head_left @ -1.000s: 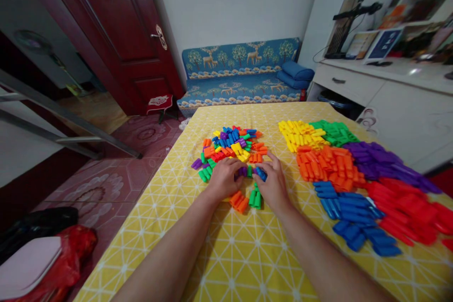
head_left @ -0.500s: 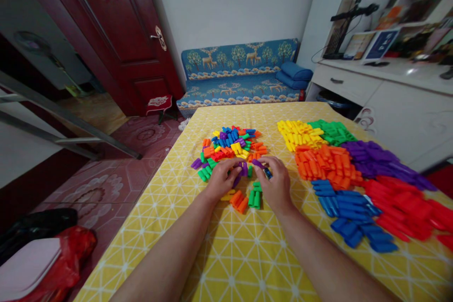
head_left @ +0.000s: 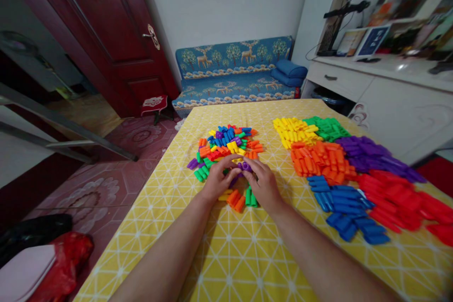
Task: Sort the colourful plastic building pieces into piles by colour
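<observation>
On the yellow-covered table [head_left: 226,250], sorted piles [head_left: 368,184] lie at three o'clock and a mixed heap [head_left: 222,151] at eleven; at the dial's centre, left hand [head_left: 217,180] and right hand [head_left: 264,185] grip purple blocks [head_left: 245,166] in their fingertips.

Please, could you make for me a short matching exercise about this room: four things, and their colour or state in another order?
1. Left hand and right hand
2. Mixed pile
3. Sofa
4. Tablecloth

A. Blue, with deer and trees
B. Yellow, with white lines
C. Together at a purple block
D. Blocks of several colours

Right pairs: 1-C, 2-D, 3-A, 4-B
</observation>
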Demonstrator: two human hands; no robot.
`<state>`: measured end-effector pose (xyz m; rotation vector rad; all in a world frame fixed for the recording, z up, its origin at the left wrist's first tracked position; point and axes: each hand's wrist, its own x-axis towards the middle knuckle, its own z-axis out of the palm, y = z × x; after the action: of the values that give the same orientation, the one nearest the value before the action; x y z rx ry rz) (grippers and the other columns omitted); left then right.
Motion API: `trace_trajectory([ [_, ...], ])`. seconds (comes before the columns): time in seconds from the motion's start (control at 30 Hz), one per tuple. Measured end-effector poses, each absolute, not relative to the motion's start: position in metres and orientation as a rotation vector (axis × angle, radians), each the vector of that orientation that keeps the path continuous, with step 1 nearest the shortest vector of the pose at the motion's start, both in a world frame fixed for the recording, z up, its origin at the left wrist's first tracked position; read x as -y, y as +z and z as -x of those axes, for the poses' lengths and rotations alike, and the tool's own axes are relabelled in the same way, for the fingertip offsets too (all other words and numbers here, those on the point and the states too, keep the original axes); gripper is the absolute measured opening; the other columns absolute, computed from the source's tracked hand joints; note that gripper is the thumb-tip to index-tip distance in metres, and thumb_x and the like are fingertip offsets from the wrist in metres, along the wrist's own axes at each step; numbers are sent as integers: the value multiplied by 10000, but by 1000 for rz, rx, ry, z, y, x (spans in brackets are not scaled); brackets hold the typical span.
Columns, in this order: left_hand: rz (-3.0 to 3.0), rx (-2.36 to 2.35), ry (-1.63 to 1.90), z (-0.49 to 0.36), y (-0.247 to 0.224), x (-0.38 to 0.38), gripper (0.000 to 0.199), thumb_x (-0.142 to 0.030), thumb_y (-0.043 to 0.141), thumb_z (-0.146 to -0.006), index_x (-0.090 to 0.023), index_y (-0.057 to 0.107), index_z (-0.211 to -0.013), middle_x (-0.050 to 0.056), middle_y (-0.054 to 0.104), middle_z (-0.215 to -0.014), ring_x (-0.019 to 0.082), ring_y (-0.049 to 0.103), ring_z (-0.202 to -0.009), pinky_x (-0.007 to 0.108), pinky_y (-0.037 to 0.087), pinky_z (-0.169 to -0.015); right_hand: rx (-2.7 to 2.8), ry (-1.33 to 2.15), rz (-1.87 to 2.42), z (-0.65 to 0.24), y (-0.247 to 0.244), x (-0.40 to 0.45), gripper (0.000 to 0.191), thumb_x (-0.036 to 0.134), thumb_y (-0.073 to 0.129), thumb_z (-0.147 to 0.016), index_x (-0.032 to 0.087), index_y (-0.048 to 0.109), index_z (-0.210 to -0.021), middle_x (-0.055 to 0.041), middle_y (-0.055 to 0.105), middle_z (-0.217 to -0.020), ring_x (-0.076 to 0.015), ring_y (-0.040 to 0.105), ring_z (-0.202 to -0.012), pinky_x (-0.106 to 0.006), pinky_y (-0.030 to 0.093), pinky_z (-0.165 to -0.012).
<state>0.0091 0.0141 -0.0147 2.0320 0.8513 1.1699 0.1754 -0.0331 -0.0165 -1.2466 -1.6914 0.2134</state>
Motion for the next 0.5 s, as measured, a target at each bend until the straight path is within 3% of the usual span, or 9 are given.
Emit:
trace_trajectory([
  [0.17,-1989,-852,1133,-7,-12,-14,468,-436,485,-967,-180,526,-1356,43,732,-856,165,677,-788,274,520,-768,1518,275,1212,-170,-11,44,304,284,451,-946,217,627,-1185,-95,665,-1132,-225,613,-1063,-396,494,-938],
  [0.3,-1981,-859,1064,-6,-10,-14,469,-462,422,-985,-186,542,-1344,58,752,-874,193,698,-797,309,526,-787,1074,504,1122,-193,13,53,283,360,517,-911,225,594,-1147,-64,662,-1030,-188,643,-884,-348,559,-763],
  [0.43,-1996,-869,1047,-7,-10,-14,453,-465,403,-988,-188,582,-1299,58,754,-858,200,702,-781,319,527,-774,662,531,948,-294,45,41,151,294,647,-748,223,567,-855,-38,624,-851,-173,632,-714,-356,567,-654],
  [0.5,-2000,-882,1051,-7,-10,-14,443,-463,409,-985,-188,598,-1277,57,757,-849,203,703,-777,321,529,-767,502,524,971,-369,56,28,91,268,606,-707,228,527,-725,-44,594,-757,-204,634,-701,-408,568,-628],
])
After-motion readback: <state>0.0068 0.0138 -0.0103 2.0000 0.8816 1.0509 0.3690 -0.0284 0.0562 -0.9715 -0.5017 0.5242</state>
